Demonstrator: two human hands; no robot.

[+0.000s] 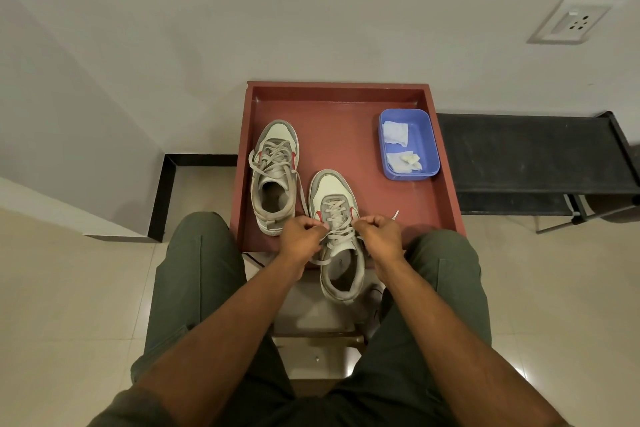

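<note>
At the near edge of a red tray (346, 104), the nearer sneaker (334, 189) is being laced, its laces (336, 217) pinched by the curled fingers of the left hand (302, 236) and the right hand (380, 234); an even pull, then knotting, is probably called for next.

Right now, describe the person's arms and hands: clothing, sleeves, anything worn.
The left arm and right arm are bare, no sleeve over either forearm. The left hand and right hand wear no gloves; no ring, watch or wristband shows. A patch of olive-green cloth beside the left upper arm, at the bottom edge, may be a short sleeve.
</note>
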